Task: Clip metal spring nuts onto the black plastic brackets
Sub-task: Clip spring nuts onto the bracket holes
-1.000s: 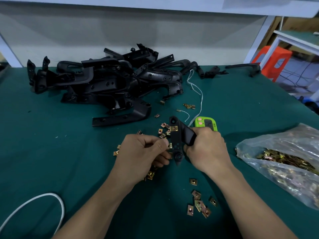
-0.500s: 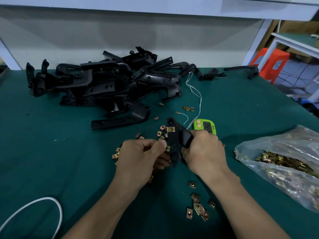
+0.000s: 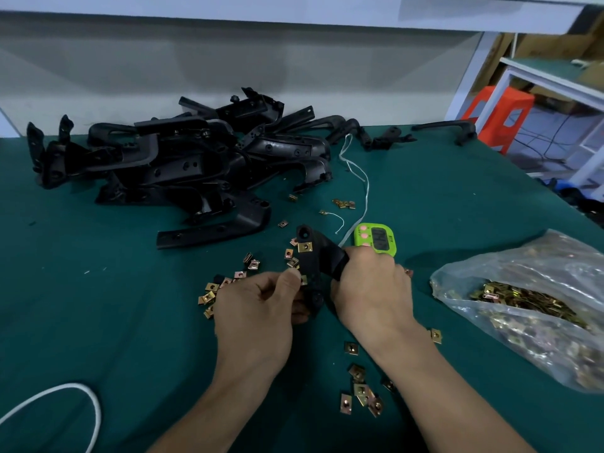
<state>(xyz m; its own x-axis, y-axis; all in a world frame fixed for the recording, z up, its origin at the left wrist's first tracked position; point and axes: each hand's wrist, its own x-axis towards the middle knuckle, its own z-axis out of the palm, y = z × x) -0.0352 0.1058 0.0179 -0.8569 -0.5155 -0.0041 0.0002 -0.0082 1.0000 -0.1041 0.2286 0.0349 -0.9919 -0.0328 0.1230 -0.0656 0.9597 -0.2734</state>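
Note:
My right hand [image 3: 369, 294] grips a black plastic bracket [image 3: 313, 263] held upright over the green table. One brass spring nut [image 3: 305, 247] sits clipped near the bracket's top. My left hand [image 3: 258, 305] pinches a second spring nut [image 3: 303, 280] against the bracket's left edge, lower down. Loose spring nuts [image 3: 225, 284] lie scattered left of my hands, and more loose nuts [image 3: 361, 389] lie in front of them. A heap of black brackets [image 3: 170, 165] fills the back left of the table.
A clear plastic bag of spring nuts [image 3: 529, 308] lies at the right. A green digital timer [image 3: 376, 238] sits just behind my right hand. White string [image 3: 354, 171] trails back from it. A white cable [image 3: 81, 407] loops at the near left. An orange stool [image 3: 500, 116] stands beyond the table.
The view has shifted slightly. My left thumb has pressed the nut closer against the bracket's edge; the right hand keeps its grip on the bracket.

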